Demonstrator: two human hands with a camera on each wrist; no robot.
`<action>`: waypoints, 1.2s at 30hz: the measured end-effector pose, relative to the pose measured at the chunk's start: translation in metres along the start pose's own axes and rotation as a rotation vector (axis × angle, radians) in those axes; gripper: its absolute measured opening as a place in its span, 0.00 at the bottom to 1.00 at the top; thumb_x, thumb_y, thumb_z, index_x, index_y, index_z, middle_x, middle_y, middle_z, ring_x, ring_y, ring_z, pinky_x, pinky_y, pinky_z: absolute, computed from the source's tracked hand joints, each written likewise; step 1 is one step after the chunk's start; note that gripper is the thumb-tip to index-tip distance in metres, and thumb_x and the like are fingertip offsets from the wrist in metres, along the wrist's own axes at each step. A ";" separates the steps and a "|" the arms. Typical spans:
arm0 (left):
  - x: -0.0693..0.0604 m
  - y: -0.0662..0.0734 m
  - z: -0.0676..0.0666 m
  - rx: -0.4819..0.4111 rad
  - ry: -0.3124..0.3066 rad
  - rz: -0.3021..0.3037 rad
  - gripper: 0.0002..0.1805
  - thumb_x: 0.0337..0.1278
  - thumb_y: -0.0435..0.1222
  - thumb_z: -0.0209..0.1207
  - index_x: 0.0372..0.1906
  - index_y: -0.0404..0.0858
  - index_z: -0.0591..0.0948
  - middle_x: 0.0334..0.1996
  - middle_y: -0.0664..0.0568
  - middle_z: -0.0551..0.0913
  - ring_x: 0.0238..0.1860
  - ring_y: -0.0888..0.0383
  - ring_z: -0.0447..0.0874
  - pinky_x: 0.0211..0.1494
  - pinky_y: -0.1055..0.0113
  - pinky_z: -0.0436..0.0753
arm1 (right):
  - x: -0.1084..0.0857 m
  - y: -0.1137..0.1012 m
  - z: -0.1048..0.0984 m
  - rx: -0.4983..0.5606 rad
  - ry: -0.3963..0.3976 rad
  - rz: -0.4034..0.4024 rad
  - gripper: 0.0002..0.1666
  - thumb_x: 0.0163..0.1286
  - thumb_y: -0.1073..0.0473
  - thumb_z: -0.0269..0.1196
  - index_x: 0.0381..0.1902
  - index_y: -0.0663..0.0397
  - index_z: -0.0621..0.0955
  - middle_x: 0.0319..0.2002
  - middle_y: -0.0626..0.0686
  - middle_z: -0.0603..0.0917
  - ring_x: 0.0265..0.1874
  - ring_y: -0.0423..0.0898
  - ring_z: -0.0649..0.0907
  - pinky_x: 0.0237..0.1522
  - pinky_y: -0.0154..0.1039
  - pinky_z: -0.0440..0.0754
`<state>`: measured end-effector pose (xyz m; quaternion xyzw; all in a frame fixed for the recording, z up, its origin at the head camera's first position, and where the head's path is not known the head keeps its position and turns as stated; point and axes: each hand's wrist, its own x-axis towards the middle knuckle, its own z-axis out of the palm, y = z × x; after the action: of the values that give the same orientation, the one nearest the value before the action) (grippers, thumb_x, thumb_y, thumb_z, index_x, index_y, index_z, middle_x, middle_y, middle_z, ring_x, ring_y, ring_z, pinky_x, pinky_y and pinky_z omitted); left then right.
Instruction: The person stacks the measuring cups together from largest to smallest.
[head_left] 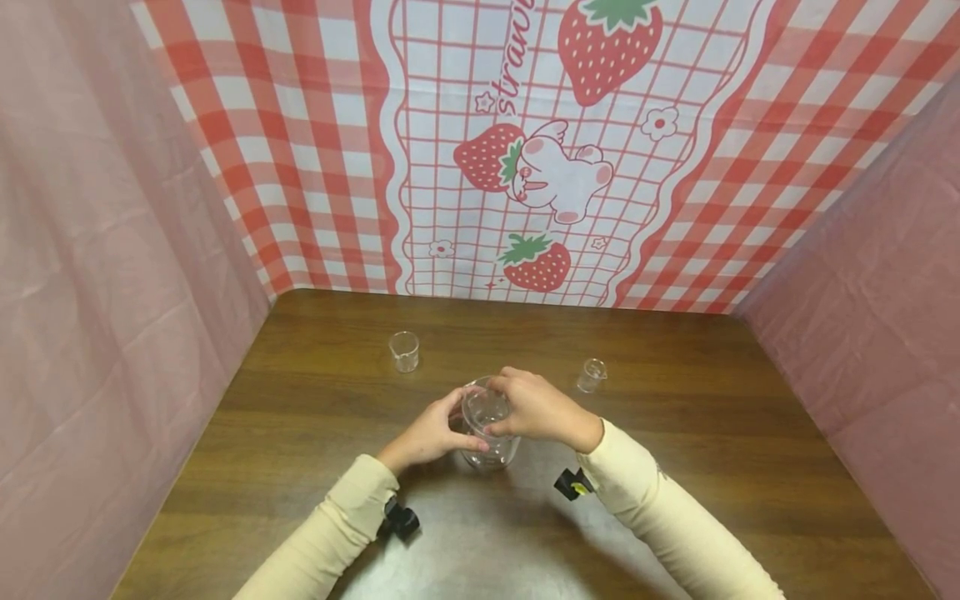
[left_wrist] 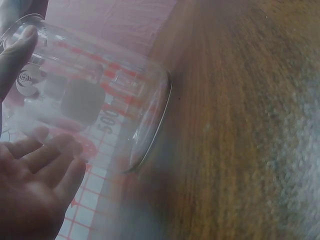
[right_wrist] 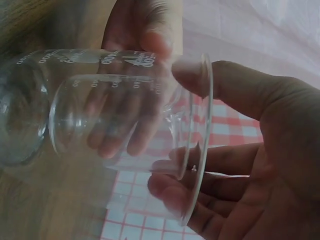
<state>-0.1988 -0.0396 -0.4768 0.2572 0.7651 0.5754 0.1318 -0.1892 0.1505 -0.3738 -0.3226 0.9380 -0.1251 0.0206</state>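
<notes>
A large clear glass beaker (head_left: 491, 458) with white volume marks is near the middle of the wooden table; whether its base touches the wood I cannot tell. Inside it sits a smaller clear beaker (right_wrist: 75, 100), also with printed marks. My left hand (head_left: 429, 433) holds the large beaker's side, thumb on the near side and fingers on the far side. From above, my right hand (head_left: 542, 406) reaches in at the large beaker's mouth, thumb and fingertips gripping the smaller beaker near its rim.
One small glass beaker (head_left: 405, 354) stands behind to the left, and a smaller one (head_left: 592, 377) behind to the right. A strawberry-patterned cloth (head_left: 517, 167) hangs at the table's back edge. Pink curtains (head_left: 112, 292) flank the table (head_left: 300, 467).
</notes>
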 end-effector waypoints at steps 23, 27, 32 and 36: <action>0.001 -0.001 -0.001 0.004 0.000 0.000 0.49 0.42 0.38 0.75 0.70 0.28 0.63 0.67 0.35 0.70 0.65 0.39 0.73 0.71 0.47 0.72 | 0.011 -0.008 0.006 -0.098 -0.114 -0.008 0.34 0.48 0.52 0.76 0.52 0.62 0.82 0.52 0.61 0.84 0.49 0.56 0.84 0.53 0.51 0.84; 0.000 0.001 0.000 0.002 0.004 -0.003 0.49 0.42 0.38 0.75 0.70 0.28 0.62 0.68 0.35 0.69 0.65 0.39 0.73 0.71 0.47 0.71 | 0.012 -0.008 0.007 -0.095 -0.115 -0.011 0.35 0.47 0.53 0.76 0.53 0.61 0.82 0.54 0.60 0.84 0.51 0.56 0.84 0.55 0.51 0.83; 0.000 0.001 0.000 -0.004 0.007 0.012 0.47 0.43 0.37 0.74 0.69 0.29 0.64 0.67 0.36 0.71 0.64 0.40 0.74 0.70 0.47 0.72 | 0.012 -0.008 0.009 -0.103 -0.111 -0.024 0.36 0.47 0.53 0.76 0.55 0.60 0.81 0.54 0.60 0.84 0.51 0.56 0.84 0.54 0.50 0.84; 0.001 -0.001 0.000 -0.004 0.003 0.019 0.47 0.43 0.37 0.74 0.69 0.29 0.64 0.67 0.36 0.70 0.64 0.39 0.74 0.70 0.47 0.72 | 0.013 -0.008 0.011 -0.111 -0.112 -0.022 0.36 0.47 0.54 0.76 0.55 0.59 0.81 0.53 0.59 0.84 0.50 0.55 0.85 0.52 0.50 0.85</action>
<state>-0.1996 -0.0397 -0.4774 0.2633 0.7618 0.5785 0.1255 -0.1932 0.1340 -0.3814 -0.3400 0.9373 -0.0547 0.0536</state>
